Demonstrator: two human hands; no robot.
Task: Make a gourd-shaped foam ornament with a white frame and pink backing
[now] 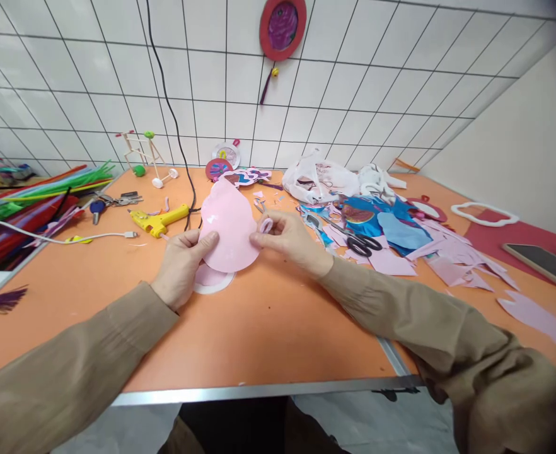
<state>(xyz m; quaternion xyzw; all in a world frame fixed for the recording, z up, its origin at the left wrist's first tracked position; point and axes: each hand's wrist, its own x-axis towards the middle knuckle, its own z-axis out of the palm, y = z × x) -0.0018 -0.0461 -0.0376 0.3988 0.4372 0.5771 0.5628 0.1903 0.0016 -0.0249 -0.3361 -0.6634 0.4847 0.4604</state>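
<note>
A pink paper cut-out point(228, 233), gourd-like with a rounded lower part and a narrower top, is held up over the table. My left hand point(179, 260) pinches its left edge between thumb and fingers. At its right edge is my right hand point(290, 238), closed around small scissors point(267, 225) with a pale loop handle; their metal tips stick out above the fingers. My right thumb is at the paper's edge. Partly hidden beneath the cut-out, a white-rimmed round piece point(215, 288) with a pink middle lies on the table.
A yellow glue gun point(159, 219) and keys point(112, 203) lie left, near colourful pipe cleaners point(46, 195). To the right are black-handled scissors point(360, 243), pink paper scraps point(452, 252), a plastic bag point(320, 180) and a phone point(543, 265). A black cable point(169, 107) hangs down the tiled wall.
</note>
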